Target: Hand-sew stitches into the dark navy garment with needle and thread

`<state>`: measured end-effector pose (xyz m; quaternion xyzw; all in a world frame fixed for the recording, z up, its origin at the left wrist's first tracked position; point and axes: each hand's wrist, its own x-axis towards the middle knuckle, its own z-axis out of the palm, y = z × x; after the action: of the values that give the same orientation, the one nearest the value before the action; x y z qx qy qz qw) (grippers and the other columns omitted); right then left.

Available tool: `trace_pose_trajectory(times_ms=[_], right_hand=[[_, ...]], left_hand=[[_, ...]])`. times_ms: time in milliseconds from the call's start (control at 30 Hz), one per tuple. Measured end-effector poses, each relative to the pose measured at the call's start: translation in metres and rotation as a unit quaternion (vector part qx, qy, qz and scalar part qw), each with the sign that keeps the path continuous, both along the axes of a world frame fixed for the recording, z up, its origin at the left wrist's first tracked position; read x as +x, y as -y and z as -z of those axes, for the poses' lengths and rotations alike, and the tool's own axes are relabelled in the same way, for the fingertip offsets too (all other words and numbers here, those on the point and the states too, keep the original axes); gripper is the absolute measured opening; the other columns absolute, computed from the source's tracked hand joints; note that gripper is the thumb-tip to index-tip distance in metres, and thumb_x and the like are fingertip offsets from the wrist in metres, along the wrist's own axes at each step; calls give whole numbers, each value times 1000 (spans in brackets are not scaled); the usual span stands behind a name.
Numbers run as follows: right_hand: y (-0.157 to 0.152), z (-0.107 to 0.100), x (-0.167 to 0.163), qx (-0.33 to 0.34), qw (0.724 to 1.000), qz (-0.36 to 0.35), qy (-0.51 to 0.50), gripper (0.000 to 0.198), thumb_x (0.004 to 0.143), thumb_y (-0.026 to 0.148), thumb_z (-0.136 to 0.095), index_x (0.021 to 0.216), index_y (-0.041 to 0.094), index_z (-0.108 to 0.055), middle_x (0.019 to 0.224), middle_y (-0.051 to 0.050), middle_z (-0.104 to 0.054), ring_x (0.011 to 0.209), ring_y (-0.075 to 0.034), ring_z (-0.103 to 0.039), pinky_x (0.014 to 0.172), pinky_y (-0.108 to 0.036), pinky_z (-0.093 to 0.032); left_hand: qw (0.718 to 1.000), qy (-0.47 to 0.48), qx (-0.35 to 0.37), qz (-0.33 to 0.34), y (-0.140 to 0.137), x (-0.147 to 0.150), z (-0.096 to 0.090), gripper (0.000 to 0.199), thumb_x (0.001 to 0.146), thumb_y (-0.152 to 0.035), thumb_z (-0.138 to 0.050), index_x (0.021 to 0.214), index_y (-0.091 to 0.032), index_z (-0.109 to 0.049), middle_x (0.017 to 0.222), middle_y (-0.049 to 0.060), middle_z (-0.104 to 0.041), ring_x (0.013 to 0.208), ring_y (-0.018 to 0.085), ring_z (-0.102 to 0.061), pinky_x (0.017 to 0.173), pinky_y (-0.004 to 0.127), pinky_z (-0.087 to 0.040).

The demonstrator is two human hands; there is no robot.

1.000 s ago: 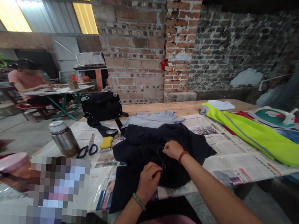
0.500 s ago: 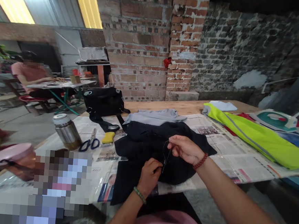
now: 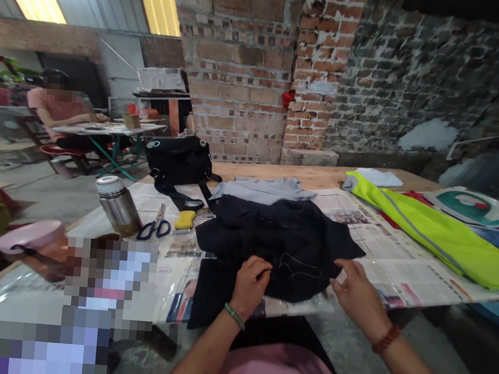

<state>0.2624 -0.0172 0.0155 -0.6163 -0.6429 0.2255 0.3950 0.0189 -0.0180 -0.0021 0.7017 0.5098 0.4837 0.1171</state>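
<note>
A dark navy garment (image 3: 280,230) lies spread over the newspaper on the table. Its near-left edge is by my left hand (image 3: 250,288), whose thumb and fingers are pinched on the cloth; a green bead bracelet is on that wrist. From the pinch, a thin pale thread (image 3: 298,273) runs in a loose loop across the fabric. My right hand (image 3: 359,296), with a red bracelet, hovers at the garment's right edge. Its thumb and forefinger are apart, with nothing visible between them. A needle cannot be made out.
Scissors (image 3: 154,228), a yellow block (image 3: 184,220), a steel flask (image 3: 117,205) and a black bag (image 3: 179,161) stand left. Grey cloth (image 3: 262,189) lies behind. A neon-yellow garment (image 3: 427,230) and an iron (image 3: 468,205) are right. Another person (image 3: 61,106) sits at a far table.
My right hand has moved right and down, away from above the garment, and its fingers have parted. The thread, raised before, now lies looped on the cloth. My left hand stays pinched.
</note>
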Motion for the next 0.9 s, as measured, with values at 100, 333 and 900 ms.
trace_pose_trajectory(times_ms=[100, 333, 900], right_hand=[[-7, -16, -18, 117, 993, -13, 30, 26, 71, 24, -52, 96, 19, -56, 101, -9, -52, 67, -15, -54, 74, -33, -44], [-39, -41, -83, -157, 949, -264, -76, 25, 69, 26, -57, 92, 17, -63, 72, -1, -61, 41, -6, -48, 37, -18, -37], [-42, -10, -105, -52, 980, -173, -87, 13, 73, 19, -46, 66, 17, -57, 72, -1, -55, 61, -11, -54, 57, -21, -44]], left_hand=[[1000, -2, 3, 0, 1, 0, -2, 19, 72, -9, -50, 74, -21, -64, 76, 3, -60, 72, 15, -56, 67, 27, -46], [1000, -17, 13, 4, 1, -3, -4, 20, 72, -8, -49, 74, -21, -64, 74, 2, -60, 72, 15, -57, 66, 27, -46], [995, 9, -100, -8, 2, -9, -4, 29, 67, -7, -53, 90, -22, -62, 81, 0, -65, 71, 14, -60, 64, 25, -49]])
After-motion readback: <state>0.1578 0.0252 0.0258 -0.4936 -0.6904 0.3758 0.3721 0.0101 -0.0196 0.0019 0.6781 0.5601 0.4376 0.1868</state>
